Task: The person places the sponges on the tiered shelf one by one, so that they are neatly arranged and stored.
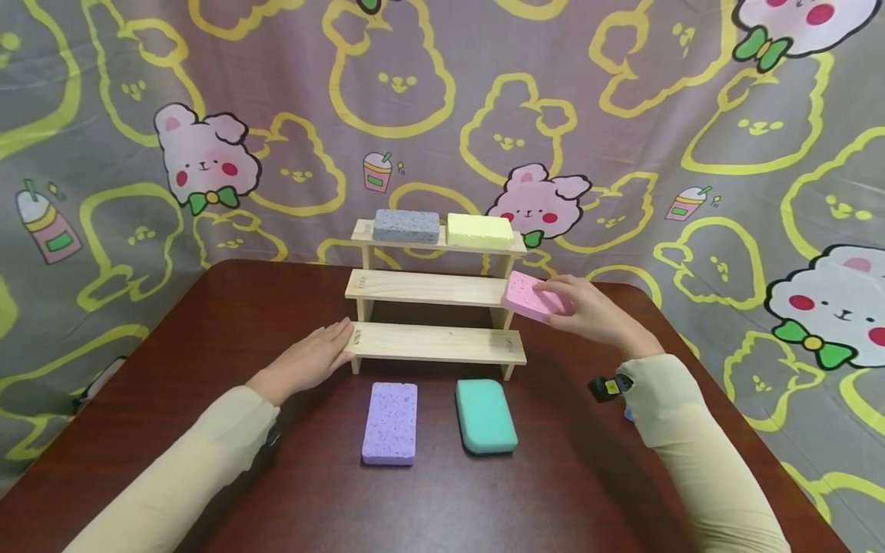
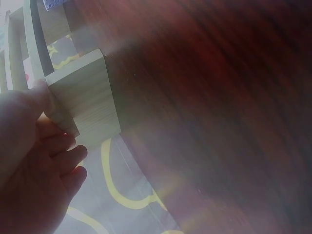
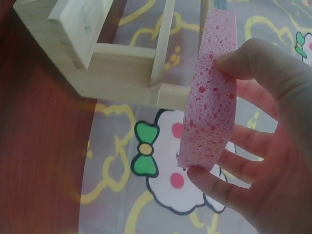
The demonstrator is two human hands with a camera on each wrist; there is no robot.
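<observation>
My right hand [image 1: 588, 311] pinches a pink sponge [image 1: 528, 297] by its edges, thumb on one face and fingers along the other. The sponge is tilted beside the right end of the middle step of a pale wooden three-step rack [image 1: 429, 287]. With fingers extended, my left hand [image 1: 311, 357] touches the left end of the rack's lowest step [image 1: 435, 342]; in the left wrist view its thumb and fingers [image 2: 68, 158] lie about that step's end. A grey sponge [image 1: 406, 226] and a yellow sponge [image 1: 479, 230] sit side by side on the top step.
In front of the rack, a purple sponge [image 1: 390, 424] and a teal sponge [image 1: 486, 416] lie on the dark brown table [image 1: 304, 491]. A patterned curtain [image 1: 442, 100] hangs behind the table. A small blue thing [image 1: 628, 413] shows partly behind the right sleeve.
</observation>
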